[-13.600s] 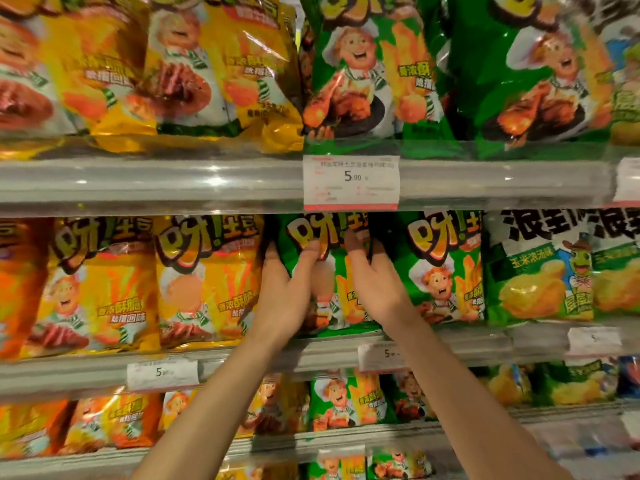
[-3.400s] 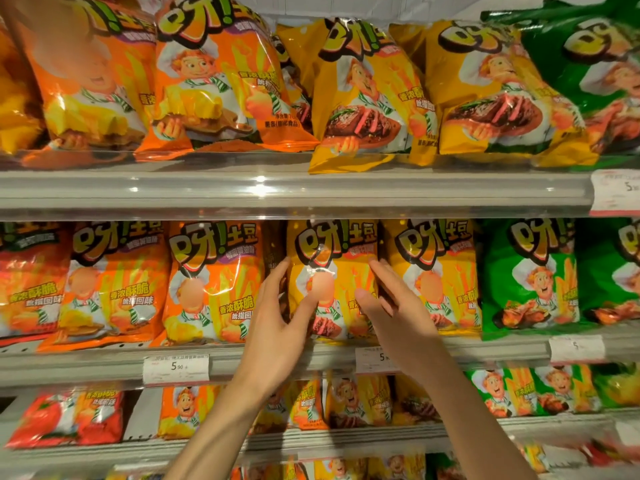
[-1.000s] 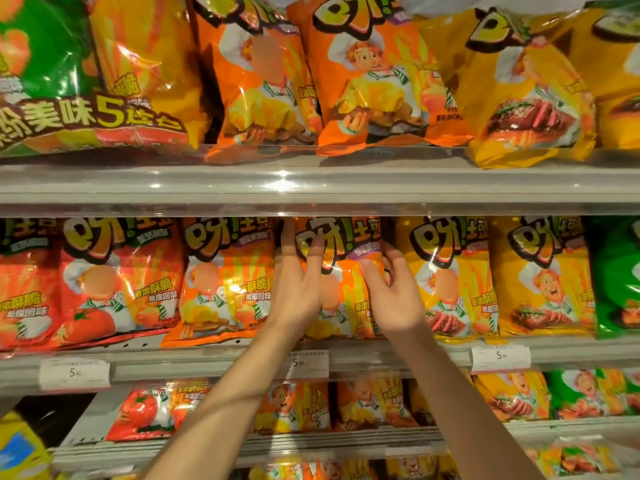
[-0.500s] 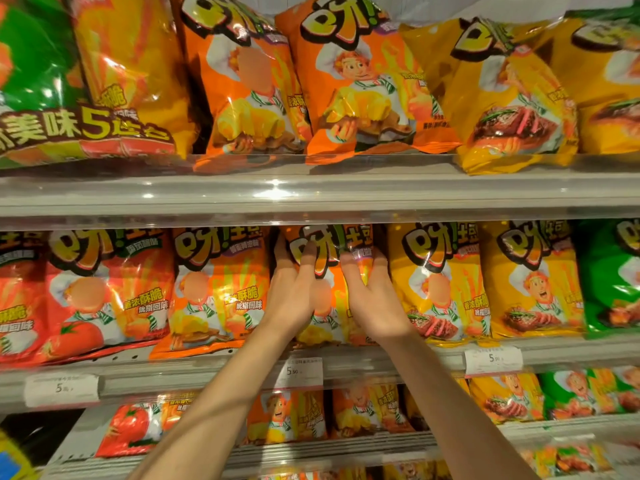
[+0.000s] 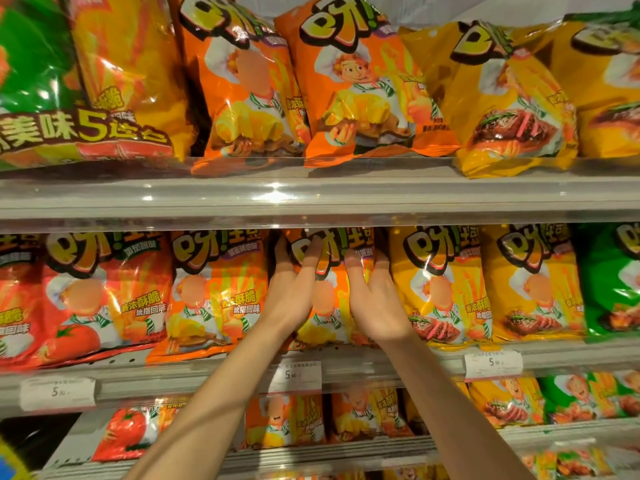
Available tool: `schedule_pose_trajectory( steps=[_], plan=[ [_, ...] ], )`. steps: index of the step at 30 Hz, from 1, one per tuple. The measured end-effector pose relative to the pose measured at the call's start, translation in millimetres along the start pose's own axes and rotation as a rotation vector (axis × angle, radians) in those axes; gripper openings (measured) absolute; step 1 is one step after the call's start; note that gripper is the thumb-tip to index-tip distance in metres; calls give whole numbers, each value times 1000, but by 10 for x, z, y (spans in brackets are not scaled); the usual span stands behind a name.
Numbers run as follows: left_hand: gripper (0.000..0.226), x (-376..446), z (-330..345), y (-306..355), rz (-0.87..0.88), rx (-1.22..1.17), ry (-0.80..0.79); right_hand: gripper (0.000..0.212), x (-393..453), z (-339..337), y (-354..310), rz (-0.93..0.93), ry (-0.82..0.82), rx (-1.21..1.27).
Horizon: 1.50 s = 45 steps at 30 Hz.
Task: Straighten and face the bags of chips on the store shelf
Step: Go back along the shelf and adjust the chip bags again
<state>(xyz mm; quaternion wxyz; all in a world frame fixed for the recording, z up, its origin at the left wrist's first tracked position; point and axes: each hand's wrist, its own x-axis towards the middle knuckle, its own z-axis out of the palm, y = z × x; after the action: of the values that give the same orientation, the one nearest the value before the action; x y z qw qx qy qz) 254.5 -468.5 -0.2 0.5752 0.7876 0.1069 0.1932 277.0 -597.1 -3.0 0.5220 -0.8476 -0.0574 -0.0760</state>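
Squaring orange bag [image 5: 329, 299] on mid shelf [image 5: 381, 363]
L hand [image 5: 294, 292] + R hand [image 5: 374, 299] clasp its sides, thumbs on front, fingers prob. behind, to face it fwd.

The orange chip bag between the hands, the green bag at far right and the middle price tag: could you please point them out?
orange chip bag [image 5: 327, 306]: head view, front panel
green bag [image 5: 613, 282]: head view, front
middle price tag [image 5: 295, 376]: head view, centre
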Motion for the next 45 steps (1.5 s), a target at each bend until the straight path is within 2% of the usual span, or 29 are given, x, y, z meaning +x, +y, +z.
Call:
schedule_pose_trajectory(
  steps=[5, 8, 12, 14, 17, 18, 20, 21, 23, 25, 27, 29, 34, 37, 40, 45],
  plan=[
    [68, -81, 24, 48, 57, 65, 75, 75, 20, 82, 135, -44, 27, -176],
    [67, -42, 17, 28, 82, 79, 97, 65, 12, 81, 113, -70, 83, -73],
    [77, -110, 38, -75, 149, 49, 110, 53, -25, 86, 129, -121, 98, -164],
    [75, -191, 25, -113, 216, 27, 86, 37, -96, 55, 145, -305, 160, -258],
    [70, -242, 2, -129, 273, 55, 36, 15, -133, -108, 240, -637, 408, -475],
    [71, -241, -1, -131, 285, 74, 29, 15, -132, -164, 241, -670, 390, -490],
    [76, -212, -3, -125, 289, 92, 28, 25, -116, -311, 191, -617, 332, -397],
    [79, -195, 0, -121, 280, 99, 23, 30, -87, -391, 183, -613, 380, -402],
    [84, -175, 8, -120, 250, 128, 5, 39, -69, -524, 217, -603, 431, -576],
    [88, -171, 13, -129, 265, 160, 11, 48, -29, -630, 335, -491, 436, -764],
    [90, -149, 21, -132, 291, 193, 30, 57, 0, -699, 425, -342, 414, -819],
    [93, -113, 40, -142, 272, 202, 11, 65, 33, -721, 501, -301, 357, -817],
    [96, -48, 112, -132, 249, 148, 37, 69, 130, -851, 522, -334, 271, -838],
    [101, -77, 164, -129, 260, 151, 61, 65, 121, -841, 533, -317, 300, -836],
    [96, -99, 153, -170, 278, 204, 60, 60, 84, -727, 557, -346, 365, -798],
    [89, -74, 7, -167, 297, 232, 57, 67, 117, -643, 456, -273, 370, -765]
  ],
)
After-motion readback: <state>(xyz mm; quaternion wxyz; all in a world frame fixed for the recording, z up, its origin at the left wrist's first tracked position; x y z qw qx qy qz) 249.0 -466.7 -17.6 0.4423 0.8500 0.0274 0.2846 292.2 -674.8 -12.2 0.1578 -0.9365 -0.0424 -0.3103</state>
